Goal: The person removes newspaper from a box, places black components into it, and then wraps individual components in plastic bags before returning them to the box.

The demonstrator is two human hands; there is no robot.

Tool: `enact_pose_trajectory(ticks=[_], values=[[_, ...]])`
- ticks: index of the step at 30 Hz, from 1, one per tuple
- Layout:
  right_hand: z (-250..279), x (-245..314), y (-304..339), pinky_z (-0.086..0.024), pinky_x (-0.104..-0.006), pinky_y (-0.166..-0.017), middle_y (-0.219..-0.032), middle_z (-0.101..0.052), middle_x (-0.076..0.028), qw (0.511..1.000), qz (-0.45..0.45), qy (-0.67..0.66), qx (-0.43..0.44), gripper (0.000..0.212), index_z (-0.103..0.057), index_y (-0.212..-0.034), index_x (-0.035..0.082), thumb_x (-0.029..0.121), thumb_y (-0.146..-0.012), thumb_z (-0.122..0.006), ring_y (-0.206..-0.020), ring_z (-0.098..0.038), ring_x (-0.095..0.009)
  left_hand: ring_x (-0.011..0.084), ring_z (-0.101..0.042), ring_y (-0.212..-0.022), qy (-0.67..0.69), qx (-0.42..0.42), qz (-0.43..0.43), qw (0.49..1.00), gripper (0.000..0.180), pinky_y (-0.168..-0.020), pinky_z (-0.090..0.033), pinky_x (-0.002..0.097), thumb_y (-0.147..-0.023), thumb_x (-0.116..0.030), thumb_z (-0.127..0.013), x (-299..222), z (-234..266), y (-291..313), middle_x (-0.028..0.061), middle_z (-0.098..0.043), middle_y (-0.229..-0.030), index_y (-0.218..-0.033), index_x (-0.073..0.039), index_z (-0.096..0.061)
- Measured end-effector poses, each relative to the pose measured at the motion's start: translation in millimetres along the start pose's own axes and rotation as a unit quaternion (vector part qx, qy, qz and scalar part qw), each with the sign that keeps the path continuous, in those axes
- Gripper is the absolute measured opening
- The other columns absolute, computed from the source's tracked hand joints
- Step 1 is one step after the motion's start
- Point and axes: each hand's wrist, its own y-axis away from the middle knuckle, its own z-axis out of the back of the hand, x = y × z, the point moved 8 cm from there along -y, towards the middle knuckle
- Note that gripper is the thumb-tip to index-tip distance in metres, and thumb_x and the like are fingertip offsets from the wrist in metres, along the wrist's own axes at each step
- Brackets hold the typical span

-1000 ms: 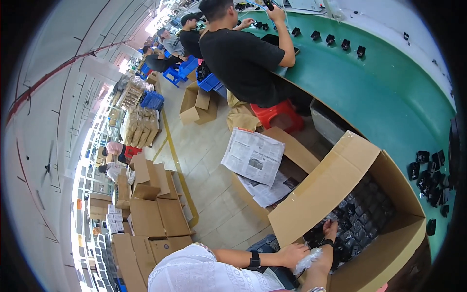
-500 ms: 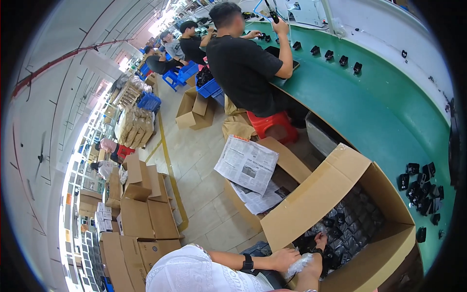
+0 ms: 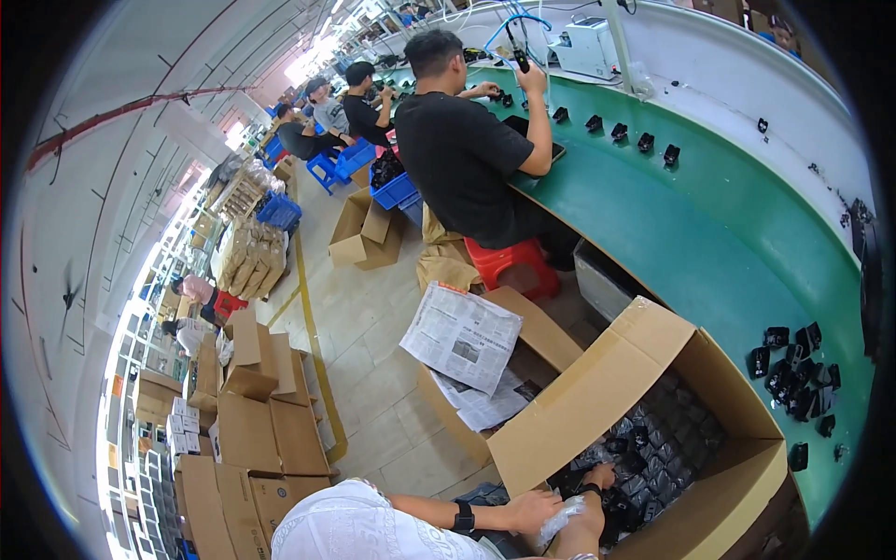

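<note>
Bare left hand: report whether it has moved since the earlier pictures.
No, not noticeably: the bare left hand stays beside the lower flap corner of the large brown cardboard carton; both drift down-left together as the camera view shifts.

The open box (image 3: 595, 397) is matt brown cardboard, smooth across its raised flap. Inside, toward its far wall, dark parts (image 3: 667, 432) show through thin, shiny, wrinkled plastic. By the flap's lower corner, crumpled film (image 3: 562, 519) is clear, glossy plastic. The surface (image 3: 644, 215) is smooth green with a soft sheen; near its lower right end, black pieces (image 3: 801, 385) look like hard plastic with small highlights. Beside the box, newspaper (image 3: 464, 329) is matt, lightly creased paper.
</note>
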Motion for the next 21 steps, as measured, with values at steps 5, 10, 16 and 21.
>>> enact_pose_trajectory(ticks=[5, 10, 16, 21], values=[[-13, -11, -21, -0.052, -0.0438, -0.071, -0.093, -0.07, -0.022, 0.991, 0.033, -0.129, 0.0, 0.043, -0.068, -0.085, -0.007, 0.034, -0.089, -0.057, -0.083, -0.067, -0.036, 0.0297, -0.063, -0.087, -0.004, -0.029, -0.023, 0.999, 0.031, -0.077, -0.051, 0.0375, -0.071, -0.018, -0.065, -2, -13, 3, 0.0126, -0.059, -0.09, -0.098, -0.003, -0.058], [20, -28, -54, -0.05, -0.0456, -0.066, -0.09, -0.07, -0.022, 0.976, 0.064, -0.204, 0.034, 0.041, -0.068, -0.087, -0.007, 0.031, -0.09, -0.053, -0.077, -0.067, -0.035, 0.0297, -0.064, -0.086, 0.024, -0.031, -0.033, 0.999, 0.03, -0.076, -0.052, 0.0374, -0.072, -0.021, -0.064, -7, -1, -1, 0.012, -0.06, -0.091, -0.096, -0.004, -0.059], [106, 26, 53, -0.043, -0.0417, -0.053, -0.064, -0.065, -0.016, 0.932, 0.332, -0.065, 0.128, 0.037, -0.063, -0.07, -0.01, 0.023, -0.084, -0.052, -0.054, -0.058, -0.025, 0.0327, -0.063, -0.091, 0.069, -0.024, 0.0, 0.997, 0.037, -0.078, -0.051, 0.0413, -0.066, -0.021, -0.069, 19, -24, 1, 0.0137, -0.06, -0.094, -0.097, -0.003, -0.061], [160, 22, 60, -0.04, -0.0368, -0.048, -0.057, -0.058, -0.009, 0.901, 0.369, -0.117, 0.197, 0.034, -0.057, -0.063, -0.008, 0.019, -0.083, -0.051, -0.053, -0.055, -0.017, 0.036, -0.062, -0.088, 0.148, 0.009, -0.027, 0.989, 0.033, -0.077, -0.052, 0.0462, -0.068, -0.023, -0.07, 11, -21, -27, 0.0168, -0.059, -0.094, -0.094, -0.004, -0.063]])
